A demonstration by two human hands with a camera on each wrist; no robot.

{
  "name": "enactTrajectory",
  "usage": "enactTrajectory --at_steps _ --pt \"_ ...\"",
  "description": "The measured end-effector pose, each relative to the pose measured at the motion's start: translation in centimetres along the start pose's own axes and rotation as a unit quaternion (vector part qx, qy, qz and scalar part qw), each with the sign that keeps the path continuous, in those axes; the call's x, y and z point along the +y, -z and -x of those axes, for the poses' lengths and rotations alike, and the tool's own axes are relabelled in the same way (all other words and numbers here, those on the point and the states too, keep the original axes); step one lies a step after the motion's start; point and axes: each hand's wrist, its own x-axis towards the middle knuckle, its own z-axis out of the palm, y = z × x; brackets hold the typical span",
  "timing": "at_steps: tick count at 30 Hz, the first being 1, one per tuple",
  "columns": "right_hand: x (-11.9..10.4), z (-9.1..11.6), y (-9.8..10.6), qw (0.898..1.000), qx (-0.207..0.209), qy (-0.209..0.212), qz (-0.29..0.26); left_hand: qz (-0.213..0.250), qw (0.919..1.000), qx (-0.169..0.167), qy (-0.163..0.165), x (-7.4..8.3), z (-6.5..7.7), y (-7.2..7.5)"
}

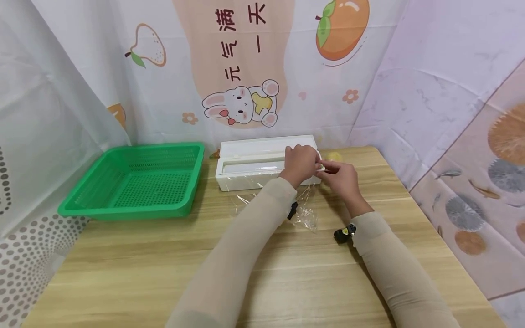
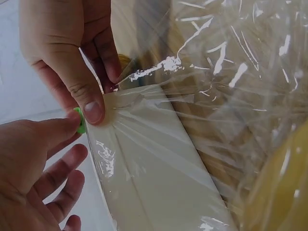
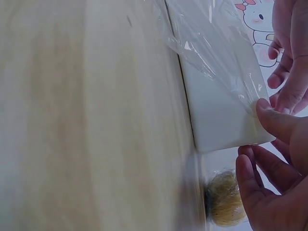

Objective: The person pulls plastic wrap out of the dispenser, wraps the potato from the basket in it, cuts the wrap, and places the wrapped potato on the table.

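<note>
A long white box stands with its lid raised at the back of the table. Clear plastic film drapes over its front and hangs crumpled onto the tabletop. My left hand reaches over the box's right end, pinching a small green piece at the edge between thumb and finger. At the same end, my right hand pinches the film at the box corner, its thumb pressed on the front and fingers behind and below. The film stretches in creases from that thumb in the left wrist view.
Left of the box sits a green plastic basket. Just beyond my right hand lies a round yellow thing wrapped in clear film. A printed curtain hangs behind the table. Small black devices are strapped to both wrists.
</note>
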Motion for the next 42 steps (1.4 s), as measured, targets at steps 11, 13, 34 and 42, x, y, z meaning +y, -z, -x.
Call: enactTrajectory --at_steps 11,13,34,42 --pt "-0.1 0.2 0.2 1.0 -0.005 0.006 0.002 -0.091 0.9956 -0.006 -0.018 0.4 0.2 0.4" --pt "-0.2 0.2 0.1 1.0 -0.007 0.004 -0.002 -0.101 0.9946 -0.004 -0.024 0.3 0.3 0.4" --pt "-0.3 0.4 -0.2 0.999 -0.009 -0.026 -0.034 -0.123 0.9913 -0.011 -0.045 -2.1 1.0 1.0" --pt "-0.5 0.4 0.1 0.999 -0.013 -0.028 -0.042 -0.009 0.9998 -0.002 -0.017 -4.7 2.0 0.8"
